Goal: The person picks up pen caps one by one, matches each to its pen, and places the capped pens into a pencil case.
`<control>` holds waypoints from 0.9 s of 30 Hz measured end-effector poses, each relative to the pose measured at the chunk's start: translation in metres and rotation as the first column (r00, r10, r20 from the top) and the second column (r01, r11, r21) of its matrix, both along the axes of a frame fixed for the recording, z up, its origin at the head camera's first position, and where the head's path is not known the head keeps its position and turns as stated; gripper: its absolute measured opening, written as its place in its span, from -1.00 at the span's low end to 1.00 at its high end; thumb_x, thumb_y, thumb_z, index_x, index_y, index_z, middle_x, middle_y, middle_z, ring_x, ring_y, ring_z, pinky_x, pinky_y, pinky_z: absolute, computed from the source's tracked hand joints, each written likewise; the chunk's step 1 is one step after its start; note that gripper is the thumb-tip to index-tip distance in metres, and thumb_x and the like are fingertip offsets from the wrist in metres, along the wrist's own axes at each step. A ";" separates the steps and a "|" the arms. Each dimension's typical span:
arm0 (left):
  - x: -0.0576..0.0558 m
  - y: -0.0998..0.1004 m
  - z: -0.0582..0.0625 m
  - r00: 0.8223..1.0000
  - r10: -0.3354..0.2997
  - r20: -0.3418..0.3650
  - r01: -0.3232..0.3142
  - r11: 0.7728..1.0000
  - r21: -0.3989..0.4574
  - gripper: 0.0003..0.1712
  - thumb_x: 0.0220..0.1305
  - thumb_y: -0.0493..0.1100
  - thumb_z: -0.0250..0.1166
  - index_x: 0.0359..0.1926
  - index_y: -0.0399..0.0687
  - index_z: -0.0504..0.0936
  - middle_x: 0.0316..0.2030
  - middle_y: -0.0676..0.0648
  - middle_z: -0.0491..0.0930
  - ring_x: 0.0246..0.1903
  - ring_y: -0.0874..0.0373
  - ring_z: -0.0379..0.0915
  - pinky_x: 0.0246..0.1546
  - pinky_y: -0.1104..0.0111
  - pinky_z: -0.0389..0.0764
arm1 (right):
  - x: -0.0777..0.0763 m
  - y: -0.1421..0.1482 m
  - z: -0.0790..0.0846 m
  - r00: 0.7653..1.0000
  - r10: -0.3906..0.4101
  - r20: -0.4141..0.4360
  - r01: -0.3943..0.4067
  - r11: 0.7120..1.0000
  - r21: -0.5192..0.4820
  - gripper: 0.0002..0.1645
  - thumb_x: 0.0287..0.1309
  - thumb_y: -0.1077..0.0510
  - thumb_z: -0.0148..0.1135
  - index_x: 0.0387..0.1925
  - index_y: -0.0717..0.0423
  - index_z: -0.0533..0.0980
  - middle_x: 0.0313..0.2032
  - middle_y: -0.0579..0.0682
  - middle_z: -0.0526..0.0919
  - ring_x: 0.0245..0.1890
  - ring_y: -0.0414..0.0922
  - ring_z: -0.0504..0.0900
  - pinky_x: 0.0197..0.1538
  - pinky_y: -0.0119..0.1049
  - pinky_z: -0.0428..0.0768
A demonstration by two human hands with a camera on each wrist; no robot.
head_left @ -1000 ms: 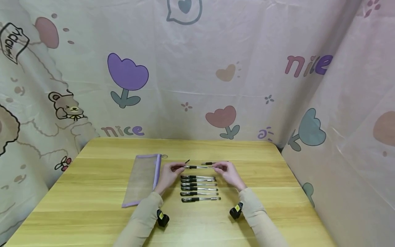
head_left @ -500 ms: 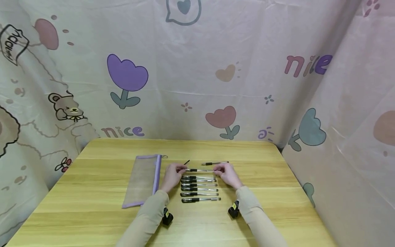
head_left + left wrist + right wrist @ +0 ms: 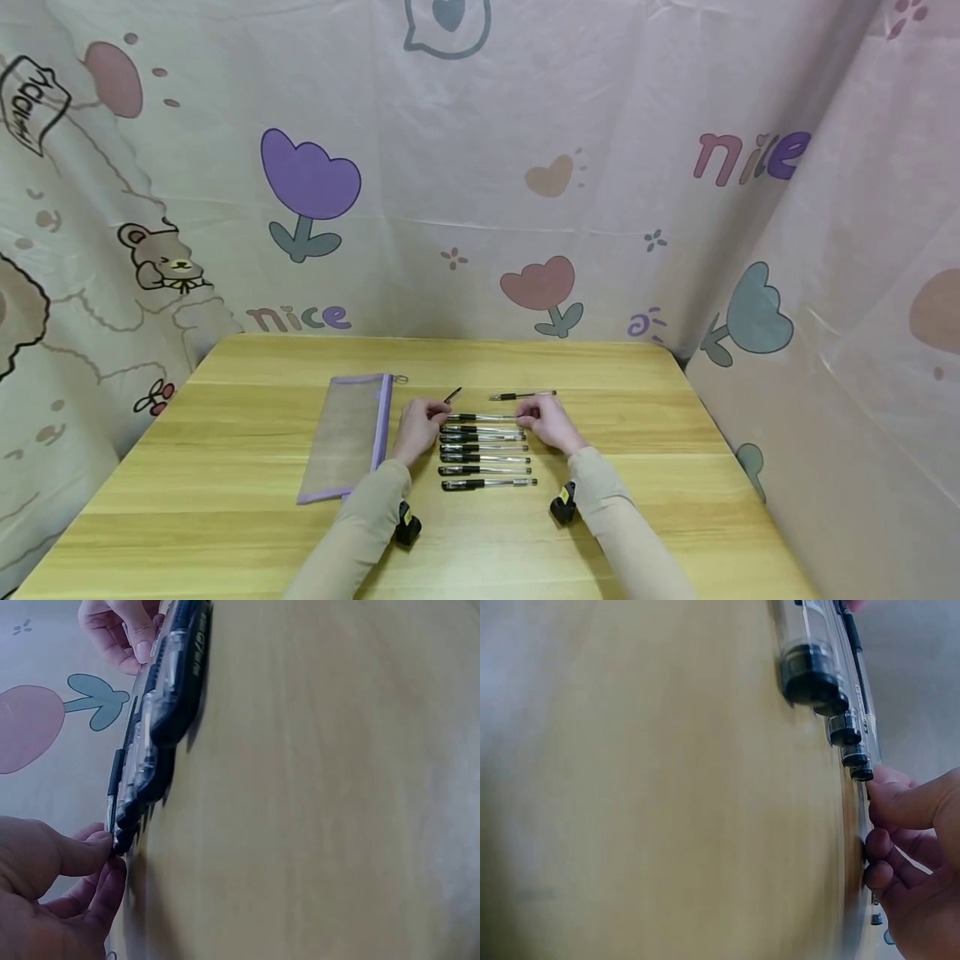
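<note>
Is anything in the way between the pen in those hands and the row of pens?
Nothing that I can see. The left hand and right hand hold the held gel pen near its ends, just beyond the row of gel pens. The separate gel pen lies on the far side.

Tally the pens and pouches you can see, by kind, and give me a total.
Pens: 8 (6 in the row, 1 held between left hand and right hand, 1 farther back)
Pouch: 1
Total: 9
Left out: a dark piece by the left hand, too unclear to identify.
</note>
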State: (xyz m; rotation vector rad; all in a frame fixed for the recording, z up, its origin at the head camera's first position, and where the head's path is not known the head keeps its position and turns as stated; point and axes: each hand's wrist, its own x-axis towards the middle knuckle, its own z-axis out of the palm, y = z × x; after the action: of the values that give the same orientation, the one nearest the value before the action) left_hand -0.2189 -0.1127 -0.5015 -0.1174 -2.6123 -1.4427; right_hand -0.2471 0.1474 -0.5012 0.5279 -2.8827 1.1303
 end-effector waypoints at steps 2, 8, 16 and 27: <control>0.000 -0.001 -0.001 1.000 -0.003 0.003 0.003 1.000 -0.004 -0.84 0.26 -0.46 0.29 -0.19 -0.31 0.76 -0.23 -0.25 0.76 -0.23 -0.06 0.67 -0.12 0.11 0.72 | -0.001 -0.001 0.000 1.000 0.002 0.000 -0.002 1.000 0.004 -0.92 0.14 0.34 0.38 -0.37 0.12 0.70 -0.33 -0.01 0.67 -0.30 -0.19 0.51 -0.19 -0.35 0.51; 0.001 -0.001 0.000 1.000 -0.004 0.022 0.004 1.000 -0.009 -0.82 0.27 -0.46 0.26 -0.17 -0.32 0.75 -0.21 -0.27 0.75 -0.20 -0.08 0.66 -0.06 0.07 0.70 | -0.001 -0.002 -0.001 1.000 -0.005 0.006 0.005 1.000 -0.012 -0.92 0.13 0.35 0.39 -0.36 0.13 0.71 -0.37 -0.02 0.65 -0.32 -0.19 0.48 -0.23 -0.37 0.49; 0.001 0.001 0.000 0.999 0.021 0.032 -0.021 1.000 -0.011 -0.80 0.30 -0.44 0.25 -0.11 -0.31 0.73 -0.19 -0.24 0.73 -0.20 -0.04 0.63 -0.06 0.09 0.68 | 0.000 0.002 -0.001 0.998 -0.014 0.055 0.018 0.998 -0.067 -0.88 0.14 0.34 0.37 -0.25 0.17 0.71 -0.35 0.00 0.65 -0.36 -0.21 0.49 -0.28 -0.43 0.48; 0.011 -0.005 0.006 0.997 0.039 -0.071 -0.033 0.996 0.086 -0.73 0.31 -0.38 0.26 0.01 -0.38 0.66 -0.17 -0.27 0.71 -0.19 -0.04 0.60 -0.12 0.27 0.65 | -0.005 0.019 -0.002 0.985 -0.171 0.029 0.173 0.954 -0.247 -0.76 0.18 0.29 0.37 -0.10 0.24 0.67 -0.23 0.13 0.62 -0.24 -0.09 0.53 -0.12 -0.33 0.52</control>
State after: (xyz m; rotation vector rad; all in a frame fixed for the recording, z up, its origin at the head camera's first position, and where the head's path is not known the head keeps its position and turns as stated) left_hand -0.2077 -0.1182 -0.4951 -0.1095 -2.4793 -1.5053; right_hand -0.2525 0.1663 -0.5035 0.2588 -2.6704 1.4350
